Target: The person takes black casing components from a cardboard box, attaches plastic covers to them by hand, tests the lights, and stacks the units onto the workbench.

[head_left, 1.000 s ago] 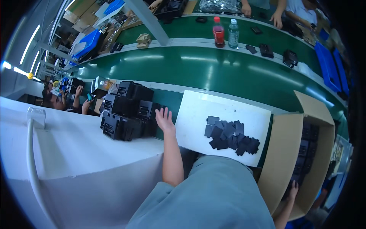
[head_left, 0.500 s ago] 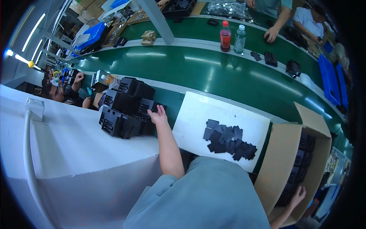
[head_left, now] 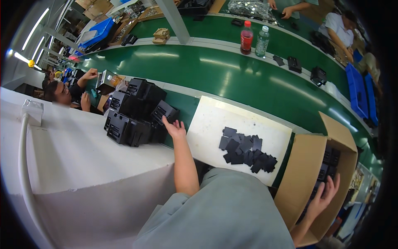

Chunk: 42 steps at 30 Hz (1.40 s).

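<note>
Two hands, both with fingers spread. The left hand (head_left: 177, 129) is palm up, its thumb at the lower edge of one tilted black housing (head_left: 165, 111), beside a stack (head_left: 132, 129) where we count at least four more. The right hand (head_left: 322, 200) reaches into one open carton (head_left: 302, 170), over packed black housings (head_left: 331, 156); we cannot be sure of its contact there, or of the number below.

Between the hands we note one white board (head_left: 236, 111), faintly speckled, bearing a heap of thin black plates (head_left: 246, 145), well over ten, overlapping. Beyond runs a glossy green surface (head_left: 199, 68) streaked with reflected light. On its far ledge stand two bottles: one red (head_left: 246, 39), one clear (head_left: 262, 43). At left, a white ledge (head_left: 78, 153) carries one pipe (head_left: 23, 157). We see two blue bins (head_left: 356, 89) at far right and several co-workers about the room.
</note>
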Each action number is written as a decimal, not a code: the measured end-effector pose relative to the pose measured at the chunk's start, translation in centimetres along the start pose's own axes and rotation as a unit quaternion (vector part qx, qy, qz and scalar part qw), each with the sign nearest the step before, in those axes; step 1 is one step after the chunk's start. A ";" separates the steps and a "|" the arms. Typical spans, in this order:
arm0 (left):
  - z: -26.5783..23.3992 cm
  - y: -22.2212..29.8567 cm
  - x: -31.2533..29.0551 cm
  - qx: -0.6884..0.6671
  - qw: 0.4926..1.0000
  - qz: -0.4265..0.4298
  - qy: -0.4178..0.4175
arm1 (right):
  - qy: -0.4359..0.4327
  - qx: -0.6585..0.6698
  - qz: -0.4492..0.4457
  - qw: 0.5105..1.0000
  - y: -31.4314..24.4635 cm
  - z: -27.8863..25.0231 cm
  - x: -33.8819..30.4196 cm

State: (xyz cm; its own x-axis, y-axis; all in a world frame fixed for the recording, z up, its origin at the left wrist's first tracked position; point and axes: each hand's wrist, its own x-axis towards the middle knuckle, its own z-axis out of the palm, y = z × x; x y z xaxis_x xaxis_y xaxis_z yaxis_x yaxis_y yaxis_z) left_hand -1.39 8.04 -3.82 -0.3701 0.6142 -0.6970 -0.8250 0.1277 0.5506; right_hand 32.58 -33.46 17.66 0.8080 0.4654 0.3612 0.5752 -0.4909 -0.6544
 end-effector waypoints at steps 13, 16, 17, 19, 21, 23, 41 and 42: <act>-1.8 -6.5 -13.3 0.058 0.943 -0.078 -0.318 | -0.426 0.450 0.177 0.764 -7.0 17.5 -2.4; -2.2 -8.4 -20.3 0.122 0.873 -0.181 -0.436 | -0.336 0.570 0.226 0.715 -9.5 21.1 -3.6; -2.0 -8.5 -22.7 0.164 0.859 -0.158 -0.458 | -0.320 0.587 0.281 0.689 -10.1 21.3 -3.6; -1.7 -8.5 -25.7 0.210 0.834 -0.149 -0.488 | -0.276 0.632 0.357 0.631 -10.6 20.1 -3.3; -0.9 -8.5 -26.1 0.267 0.750 -0.112 -0.594 | -0.222 0.655 0.349 0.632 -9.8 18.3 -3.1; -0.7 -8.3 -26.9 0.297 0.697 -0.115 -0.643 | -0.185 0.669 0.338 0.636 -9.2 16.3 -2.7; -1.0 -9.6 -26.5 0.389 0.641 -0.251 -0.612 | 0.091 0.116 0.304 0.941 11.9 -14.0 -2.9; -1.1 -9.8 -26.2 0.389 0.647 -0.237 -0.612 | 0.115 0.056 0.322 0.938 16.2 -15.4 -4.1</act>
State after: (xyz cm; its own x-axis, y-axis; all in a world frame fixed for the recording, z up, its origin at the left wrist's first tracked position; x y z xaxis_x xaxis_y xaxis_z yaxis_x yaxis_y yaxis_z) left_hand 15.93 -10.16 8.50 0.8534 0.4584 -0.2482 -0.0820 0.5882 0.8045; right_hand 40.54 -54.64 15.84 0.9969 -0.0783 -0.0070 -0.0476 -0.5300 -0.8466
